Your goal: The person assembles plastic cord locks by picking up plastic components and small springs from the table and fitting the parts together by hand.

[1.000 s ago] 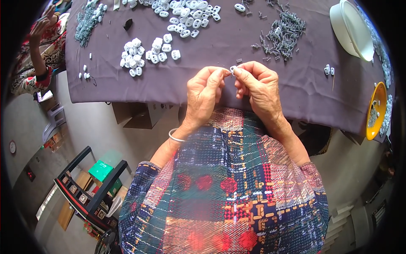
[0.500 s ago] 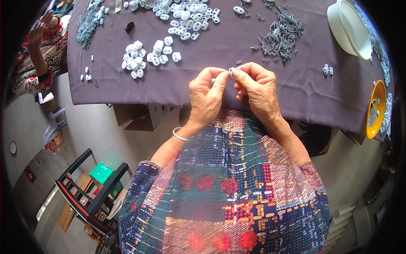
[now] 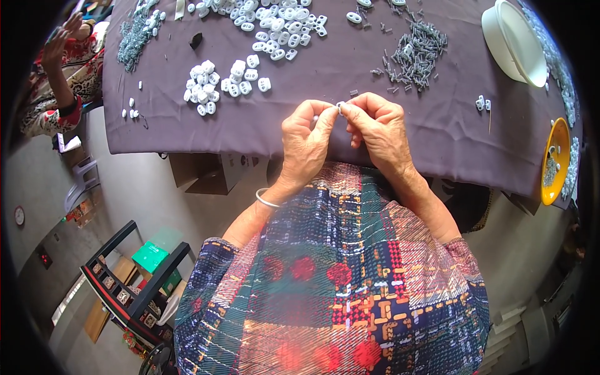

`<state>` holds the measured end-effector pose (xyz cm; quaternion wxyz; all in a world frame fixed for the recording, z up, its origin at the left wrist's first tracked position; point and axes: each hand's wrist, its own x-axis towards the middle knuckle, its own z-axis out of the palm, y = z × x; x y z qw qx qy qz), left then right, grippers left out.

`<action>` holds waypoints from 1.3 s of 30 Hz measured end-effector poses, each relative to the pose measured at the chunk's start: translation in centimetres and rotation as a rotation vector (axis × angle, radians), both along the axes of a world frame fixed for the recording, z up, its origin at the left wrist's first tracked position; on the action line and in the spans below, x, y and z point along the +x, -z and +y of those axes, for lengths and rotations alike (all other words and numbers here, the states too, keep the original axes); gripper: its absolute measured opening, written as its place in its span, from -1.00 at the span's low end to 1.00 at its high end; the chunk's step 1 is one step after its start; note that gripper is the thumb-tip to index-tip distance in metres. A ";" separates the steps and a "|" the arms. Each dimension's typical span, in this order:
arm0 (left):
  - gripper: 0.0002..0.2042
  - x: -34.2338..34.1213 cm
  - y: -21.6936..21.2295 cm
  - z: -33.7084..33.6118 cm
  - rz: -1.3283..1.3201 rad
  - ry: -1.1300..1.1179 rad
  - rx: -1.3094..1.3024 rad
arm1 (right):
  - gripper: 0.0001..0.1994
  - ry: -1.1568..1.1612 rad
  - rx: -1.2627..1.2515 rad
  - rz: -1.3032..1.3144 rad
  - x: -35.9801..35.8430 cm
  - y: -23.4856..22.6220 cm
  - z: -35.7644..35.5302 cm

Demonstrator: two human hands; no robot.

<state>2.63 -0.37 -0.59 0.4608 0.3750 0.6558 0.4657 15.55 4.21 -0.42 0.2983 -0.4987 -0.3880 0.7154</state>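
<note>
My left hand (image 3: 306,139) and my right hand (image 3: 380,128) meet above the near part of the cloth-covered table. Thumbs and fingertips of both pinch a small white cord lock (image 3: 340,106), mostly covered by the fingers. Another white bit shows between the left thumb and fingers, too small to name. Ahead and to the left lie a pile of white two-hole cord locks (image 3: 201,87) and a smaller cluster of them (image 3: 242,80). Beyond my right hand spreads a heap of small grey springs (image 3: 417,59).
A larger pile of white oval two-hole pieces (image 3: 281,25) lies at the back. On the right stand a white basin (image 3: 497,37) and a yellow bowl (image 3: 549,190) with small parts. Another person's hand (image 3: 55,50) is at the far left. The dark tablecloth (image 3: 206,140) ends near me.
Both hands keep their pinch at nearly the same place, with only tiny finger shifts. The table's contents appear slightly shifted in the picture as the view moves.
</note>
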 end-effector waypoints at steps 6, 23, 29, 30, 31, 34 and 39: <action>-0.81 -0.5 -0.8 0.4 -0.341 -0.040 -0.131 | -0.86 0.071 -0.066 0.080 0.0 0.0 0.2; -0.87 -0.6 -0.5 0.6 -0.277 0.018 -0.096 | -0.87 0.086 -0.085 0.115 0.0 0.0 0.2; -0.86 -0.2 -0.2 1.0 -0.087 0.007 0.001 | -0.87 0.052 -0.038 0.090 0.0 0.1 0.5; -0.86 -0.3 -0.2 1.0 -0.090 0.001 0.011 | -0.87 0.049 -0.033 0.087 0.0 0.1 0.5; -0.86 -0.4 -0.1 0.9 -0.121 0.007 -0.005 | -0.87 0.047 -0.026 0.085 -0.1 0.1 0.5; -0.88 -0.4 0.2 1.0 -0.177 0.014 0.012 | -0.87 0.041 -0.049 0.092 0.0 0.1 0.6; -0.89 -0.6 0.5 1.0 -0.157 0.016 0.039 | -0.87 0.043 -0.088 0.132 -0.1 0.2 0.5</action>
